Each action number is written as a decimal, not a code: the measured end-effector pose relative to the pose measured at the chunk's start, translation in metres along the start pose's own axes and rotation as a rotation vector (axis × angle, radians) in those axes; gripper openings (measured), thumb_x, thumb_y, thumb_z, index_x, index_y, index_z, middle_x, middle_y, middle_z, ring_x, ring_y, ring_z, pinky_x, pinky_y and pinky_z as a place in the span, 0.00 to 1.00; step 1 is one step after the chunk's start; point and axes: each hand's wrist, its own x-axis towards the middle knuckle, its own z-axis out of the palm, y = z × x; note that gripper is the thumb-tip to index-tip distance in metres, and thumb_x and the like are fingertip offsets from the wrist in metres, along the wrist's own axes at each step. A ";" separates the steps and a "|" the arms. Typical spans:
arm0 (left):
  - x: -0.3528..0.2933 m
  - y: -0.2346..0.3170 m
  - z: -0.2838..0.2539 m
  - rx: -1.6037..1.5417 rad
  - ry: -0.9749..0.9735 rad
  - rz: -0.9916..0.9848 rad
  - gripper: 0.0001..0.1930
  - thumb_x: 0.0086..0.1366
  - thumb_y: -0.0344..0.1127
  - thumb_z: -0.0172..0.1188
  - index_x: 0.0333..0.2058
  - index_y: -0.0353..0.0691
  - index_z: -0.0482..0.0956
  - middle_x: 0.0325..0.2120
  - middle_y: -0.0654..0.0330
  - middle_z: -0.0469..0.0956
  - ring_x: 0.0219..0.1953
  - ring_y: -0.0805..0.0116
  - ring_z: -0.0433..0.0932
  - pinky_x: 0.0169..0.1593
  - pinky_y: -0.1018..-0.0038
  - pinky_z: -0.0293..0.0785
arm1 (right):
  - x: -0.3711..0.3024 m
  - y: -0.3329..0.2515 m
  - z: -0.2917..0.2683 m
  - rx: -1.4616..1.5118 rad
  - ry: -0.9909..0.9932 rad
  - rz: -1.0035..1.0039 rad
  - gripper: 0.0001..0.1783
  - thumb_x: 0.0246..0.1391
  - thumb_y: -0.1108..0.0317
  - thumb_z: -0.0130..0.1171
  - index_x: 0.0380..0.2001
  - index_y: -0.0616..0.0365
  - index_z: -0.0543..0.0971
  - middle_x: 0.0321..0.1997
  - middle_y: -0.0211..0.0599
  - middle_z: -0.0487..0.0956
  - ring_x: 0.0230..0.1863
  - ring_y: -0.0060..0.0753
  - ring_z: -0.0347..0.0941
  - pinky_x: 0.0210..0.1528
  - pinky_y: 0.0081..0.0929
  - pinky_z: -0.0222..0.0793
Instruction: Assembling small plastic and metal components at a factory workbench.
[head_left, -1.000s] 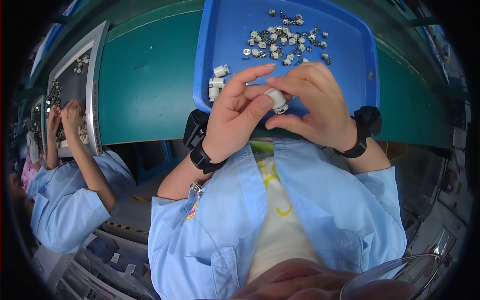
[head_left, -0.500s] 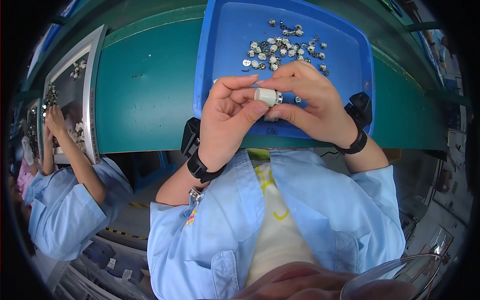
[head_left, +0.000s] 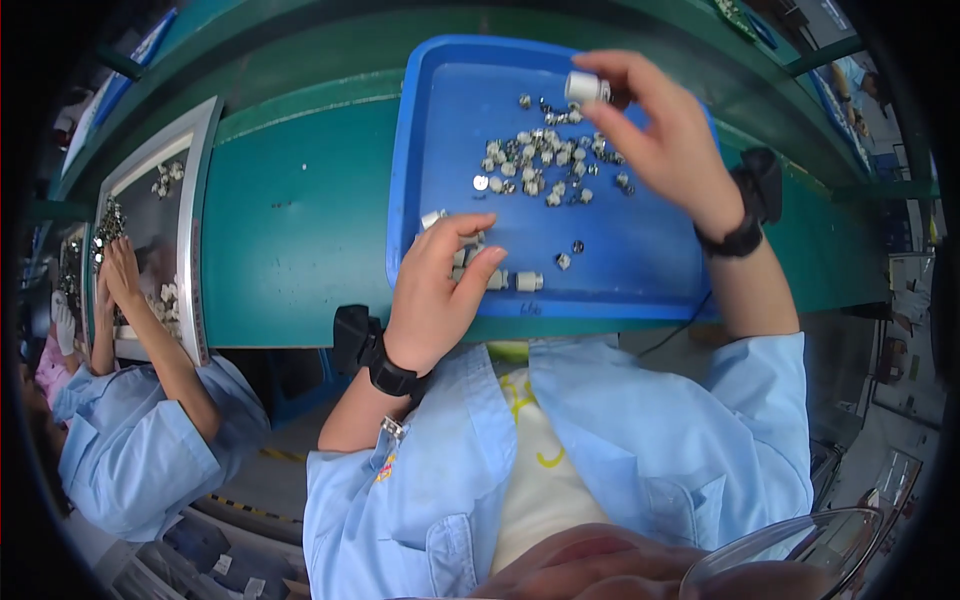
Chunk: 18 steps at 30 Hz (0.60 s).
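High over the far right part of a blue plastic tray [head_left: 400,185], my right hand [head_left: 670,135] pinches a white cylinder with a metal end [head_left: 587,88] between thumb and fingers. My left hand [head_left: 437,295] is at the tray's near left corner, thumb and fingers apart, with nothing seen gripped. Similar white cylinders [head_left: 528,281] lie beside and partly under its fingertips, some hidden by the hand. Many small white-and-metal parts [head_left: 540,160] are heaped loosely in the tray's middle. Two small metal parts [head_left: 563,261] sit apart, nearer to me.
The tray rests on a green worktop [head_left: 290,240]. To the left, a co-worker's hands [head_left: 122,275] handle small parts in a metal-framed tray [head_left: 198,240]. A dark cable [head_left: 680,330] hangs at the near right edge.
My hands have separated. The right one has carried the white cylinder up and away to the far right; the left has let go and lowered to the near left corner.
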 end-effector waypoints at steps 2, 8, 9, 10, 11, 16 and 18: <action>0.001 -0.002 -0.002 0.249 -0.003 0.062 0.13 0.55 0.31 0.59 0.39 0.36 0.71 0.37 0.53 0.74 0.41 0.59 0.73 0.43 0.70 0.68 | 0.032 0.030 -0.010 -0.176 -0.002 0.048 0.14 0.49 0.69 0.57 0.40 0.62 0.73 0.32 0.31 0.75 0.30 0.20 0.69 0.34 0.18 0.66; 0.006 -0.009 0.004 0.405 -0.002 0.164 0.13 0.53 0.34 0.60 0.36 0.37 0.73 0.36 0.55 0.74 0.40 0.55 0.71 0.45 0.67 0.65 | 0.129 0.191 -0.036 -0.483 -0.018 0.326 0.19 0.45 0.57 0.57 0.33 0.64 0.75 0.25 0.39 0.76 0.29 0.30 0.72 0.32 0.25 0.67; 0.008 -0.007 0.004 0.421 -0.015 0.162 0.13 0.52 0.35 0.60 0.36 0.37 0.73 0.36 0.56 0.74 0.40 0.56 0.71 0.46 0.67 0.65 | 0.142 0.216 -0.040 -0.485 -0.003 0.315 0.19 0.45 0.57 0.57 0.33 0.64 0.75 0.25 0.39 0.76 0.29 0.30 0.72 0.32 0.25 0.67; 0.011 -0.006 0.003 0.431 -0.010 0.171 0.13 0.52 0.35 0.60 0.36 0.37 0.73 0.36 0.56 0.74 0.40 0.56 0.71 0.46 0.67 0.65 | 0.155 0.237 -0.041 -0.561 -0.022 0.421 0.20 0.44 0.57 0.56 0.34 0.64 0.75 0.27 0.42 0.77 0.30 0.35 0.73 0.33 0.28 0.68; 0.010 -0.005 0.002 0.454 -0.026 0.154 0.13 0.52 0.35 0.60 0.36 0.38 0.74 0.36 0.56 0.74 0.41 0.56 0.71 0.46 0.67 0.65 | 0.166 0.248 -0.036 -0.636 -0.050 0.515 0.20 0.43 0.57 0.55 0.35 0.64 0.75 0.29 0.45 0.77 0.32 0.39 0.74 0.34 0.32 0.68; 0.014 -0.001 0.003 0.517 -0.080 0.085 0.13 0.52 0.36 0.60 0.35 0.39 0.74 0.36 0.58 0.74 0.40 0.58 0.71 0.48 0.66 0.63 | 0.195 0.320 -0.012 -0.687 -0.008 0.624 0.23 0.44 0.54 0.53 0.39 0.62 0.76 0.41 0.55 0.75 0.45 0.51 0.71 0.46 0.38 0.67; 0.017 0.001 0.004 0.521 -0.105 0.078 0.13 0.52 0.37 0.60 0.35 0.39 0.74 0.35 0.59 0.74 0.40 0.59 0.71 0.48 0.66 0.62 | 0.189 0.367 -0.008 -0.794 0.133 0.515 0.23 0.43 0.52 0.55 0.34 0.63 0.77 0.35 0.52 0.77 0.39 0.49 0.73 0.42 0.37 0.67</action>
